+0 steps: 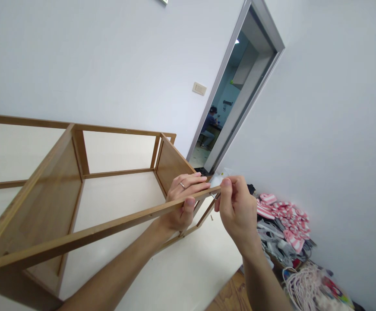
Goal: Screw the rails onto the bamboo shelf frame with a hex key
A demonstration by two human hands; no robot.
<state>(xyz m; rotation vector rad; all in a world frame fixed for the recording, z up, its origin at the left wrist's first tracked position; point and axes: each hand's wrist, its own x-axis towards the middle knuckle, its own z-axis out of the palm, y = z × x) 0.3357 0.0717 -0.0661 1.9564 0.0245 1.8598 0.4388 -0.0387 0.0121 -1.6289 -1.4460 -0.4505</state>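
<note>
A brown wooden furniture frame (110, 227) with rails and panels lies across the white surface. My left hand (186, 198) is closed around its near rail, close to the right end, thumb on the near side and fingers over the top; a ring shows on one finger. At that same end, my right hand (236, 207) pinches a thin, bent silver hex key (213, 196), mostly hidden by the fingers. The key meets the rail's end. Whether its tip sits in a screw, I cannot tell.
The white surface (203, 268) bears the frame. On the right, by the wall, lie pink-striped cloth (288, 218) and a bundle of pale cord (304, 283). Past the doorway (239, 86), a person (209, 125) sits in another room. Wooden floor (231, 296) shows below.
</note>
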